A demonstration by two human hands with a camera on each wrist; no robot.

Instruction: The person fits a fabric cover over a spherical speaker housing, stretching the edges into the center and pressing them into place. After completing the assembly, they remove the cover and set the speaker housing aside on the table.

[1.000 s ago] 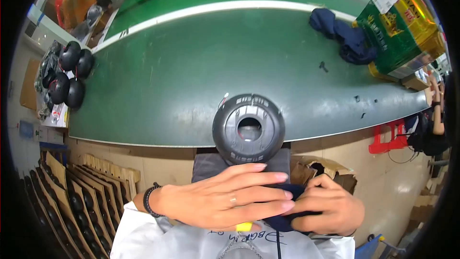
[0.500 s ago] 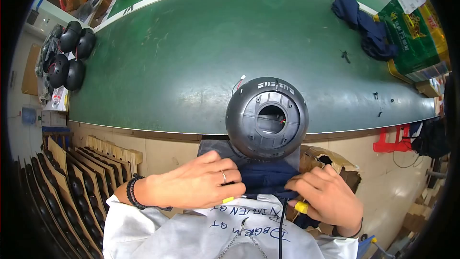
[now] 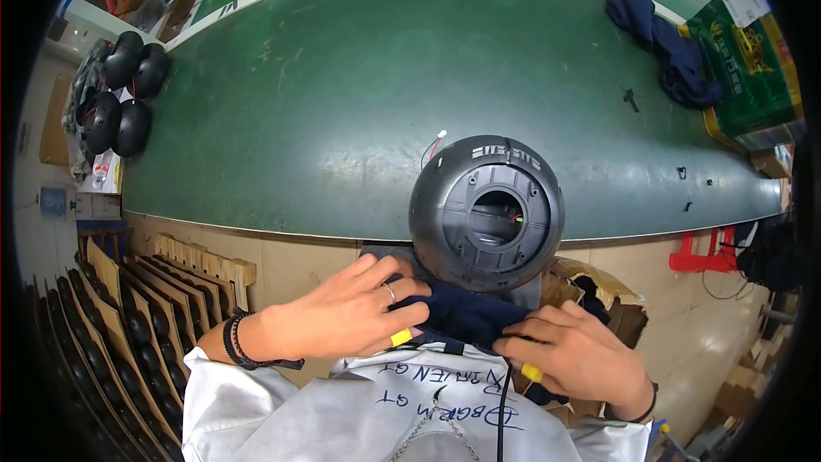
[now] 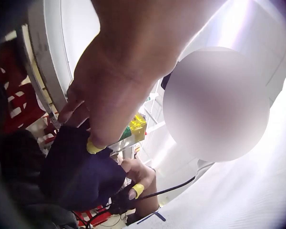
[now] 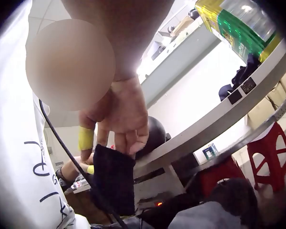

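A dark navy cloth (image 3: 466,312) stretches across the lap between the two hands. Its left side is pinched by the left hand (image 3: 355,308), fingers curled over the fabric; a ring and yellow tape show on this hand. At the opposite side the right hand (image 3: 577,351), also with yellow tape, grips the cloth's edge. In the right wrist view the cloth (image 5: 114,176) hangs down from the fingertips. A round black plastic housing (image 3: 440,222) with a central opening sits at the table's near edge, just beyond the hands. A thin wire with a white connector (image 3: 441,134) sticks out of it.
The green table (image 3: 282,137) spans the front. Several black round shells (image 3: 128,90) stand at its left end. Another navy cloth (image 3: 671,56) lies beside a green and yellow tin (image 3: 744,60) at right. Cardboard racks (image 3: 150,325) stand low left, a red stool (image 3: 701,250) at right.
The left hand, which lay flat across the right one, has moved left and curled onto the cloth. The cloth is now spread between the hands. The head view has shifted, with the housing appearing larger.
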